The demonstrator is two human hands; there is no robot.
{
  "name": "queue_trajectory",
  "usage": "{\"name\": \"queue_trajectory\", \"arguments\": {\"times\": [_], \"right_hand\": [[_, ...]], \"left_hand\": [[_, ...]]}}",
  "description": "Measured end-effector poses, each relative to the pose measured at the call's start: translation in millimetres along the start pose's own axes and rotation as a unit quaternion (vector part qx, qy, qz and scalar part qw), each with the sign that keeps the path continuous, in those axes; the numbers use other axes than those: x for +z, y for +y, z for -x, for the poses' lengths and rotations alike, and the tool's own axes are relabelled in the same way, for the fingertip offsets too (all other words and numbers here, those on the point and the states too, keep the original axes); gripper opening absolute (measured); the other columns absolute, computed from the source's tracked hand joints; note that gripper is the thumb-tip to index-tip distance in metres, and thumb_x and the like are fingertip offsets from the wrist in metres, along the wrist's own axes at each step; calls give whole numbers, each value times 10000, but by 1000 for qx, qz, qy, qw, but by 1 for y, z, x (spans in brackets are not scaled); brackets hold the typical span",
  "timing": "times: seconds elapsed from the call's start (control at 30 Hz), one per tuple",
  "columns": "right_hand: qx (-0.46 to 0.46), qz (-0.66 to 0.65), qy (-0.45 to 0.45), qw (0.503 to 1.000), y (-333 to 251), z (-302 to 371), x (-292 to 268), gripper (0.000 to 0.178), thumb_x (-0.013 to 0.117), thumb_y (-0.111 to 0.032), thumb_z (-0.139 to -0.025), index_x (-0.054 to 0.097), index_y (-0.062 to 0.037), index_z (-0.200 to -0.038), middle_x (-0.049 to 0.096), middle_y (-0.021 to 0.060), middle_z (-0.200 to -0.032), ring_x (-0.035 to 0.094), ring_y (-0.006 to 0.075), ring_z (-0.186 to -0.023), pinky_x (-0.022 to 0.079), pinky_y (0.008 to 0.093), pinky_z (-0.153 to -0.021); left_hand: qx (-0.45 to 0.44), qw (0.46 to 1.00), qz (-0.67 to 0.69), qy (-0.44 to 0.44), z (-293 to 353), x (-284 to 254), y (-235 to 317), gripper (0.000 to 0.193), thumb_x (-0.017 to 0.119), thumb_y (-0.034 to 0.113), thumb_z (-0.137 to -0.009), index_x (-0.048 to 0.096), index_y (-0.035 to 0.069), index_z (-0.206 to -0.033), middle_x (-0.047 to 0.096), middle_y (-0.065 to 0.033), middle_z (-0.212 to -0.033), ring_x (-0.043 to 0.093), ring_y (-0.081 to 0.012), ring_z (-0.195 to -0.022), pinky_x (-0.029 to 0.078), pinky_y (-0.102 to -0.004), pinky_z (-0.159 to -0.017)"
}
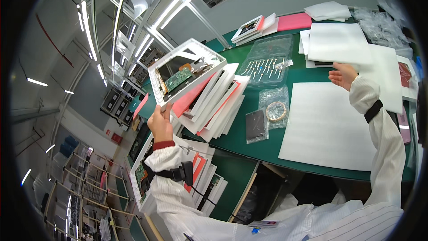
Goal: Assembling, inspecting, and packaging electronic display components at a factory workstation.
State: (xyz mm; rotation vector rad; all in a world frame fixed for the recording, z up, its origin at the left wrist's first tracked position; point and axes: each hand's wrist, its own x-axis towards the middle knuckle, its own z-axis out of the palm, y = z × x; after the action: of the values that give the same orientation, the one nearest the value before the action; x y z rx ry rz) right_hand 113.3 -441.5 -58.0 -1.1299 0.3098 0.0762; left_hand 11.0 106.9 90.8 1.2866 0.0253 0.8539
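My left hand (161, 125) is closed on the lower corner of a white plastic frame (217, 65), a device housing with a green circuit board (178, 81) and ribbon cables inside. It is tilted above a leaning stack of similar white panels (218, 102) interleaved with pink sheets. My right hand (343, 76) is at the near edge of a pile of white foam sheets (339, 42), fingers extended and apart from the thumb. Whether the fingertips touch the sheets is hard to tell. A large white foam sheet (330, 125) lies flat on the green table, nearer me.
A clear plastic tray (254, 53) of small cables sits mid-table. Nearer lie a bagged roll of tan tape (276, 111) and a bagged dark square piece (255, 126). Crumpled clear bags (383, 27) fill the far right. More panels (209, 183) stand on a lower surface at left.
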Motion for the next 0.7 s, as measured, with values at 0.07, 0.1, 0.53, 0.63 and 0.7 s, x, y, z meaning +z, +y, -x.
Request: {"name": "queue_trajectory", "arguments": {"times": [0.07, 0.1, 0.53, 0.63, 0.7], "right_hand": [[-7, 29, -30, 999, 1, 23, 14, 384, 505, -301, -908, 423, -21, -1158, 551, 126, -931, 581, 206, -784, 500, 301, -676], [-14, 60, -73, 995, 0, 35, 24, 411, 506, -342, -907, 436, -22, -1157, 557, 129, -947, 591, 209, -797, 502, 304, -690], [-68, -104, -176, 977, 33, 212, -8, 422, 428, -383, -917, 491, -2, -1089, 624, 145, -950, 653, 220, -844, 570, 339, -670], [-65, -149, -162, 973, 66, 241, -22, 438, 484, -302, -895, 456, 71, -1121, 607, 216, -989, 653, 286, -850, 580, 362, -676], [-64, -181, -123, 974, 91, 247, -19, 425, 500, -266, -888, 442, 74, -1136, 594, 215, -1022, 640, 287, -894, 569, 386, -726]], "left_hand": [[-17, 999, 21, -32, 24, 19, 7, 225, 496, 70, -888, 518, -151, -925, 591, -195, -957, 622, -259, -850, 547, -320, -811], [-25, 997, 40, -55, 40, 28, 14, 228, 494, 92, -899, 528, -132, -928, 605, -182, -949, 625, -245, -852, 536, -305, -821], [-375, 865, 28, -333, 166, 72, -84, 299, 459, 236, -940, 566, -32, -1019, 641, -113, -927, 638, -156, -777, 539, -245, -671], [-379, 849, 49, -366, 183, 94, -121, 443, 417, 364, -946, 503, -34, -1118, 621, -132, -993, 628, -180, -844, 521, -297, -757], [-421, 824, 50, -377, 198, 97, -138, 481, 396, 395, -945, 479, -33, -1148, 617, -132, -1005, 624, -188, -851, 513, -303, -762]]}}
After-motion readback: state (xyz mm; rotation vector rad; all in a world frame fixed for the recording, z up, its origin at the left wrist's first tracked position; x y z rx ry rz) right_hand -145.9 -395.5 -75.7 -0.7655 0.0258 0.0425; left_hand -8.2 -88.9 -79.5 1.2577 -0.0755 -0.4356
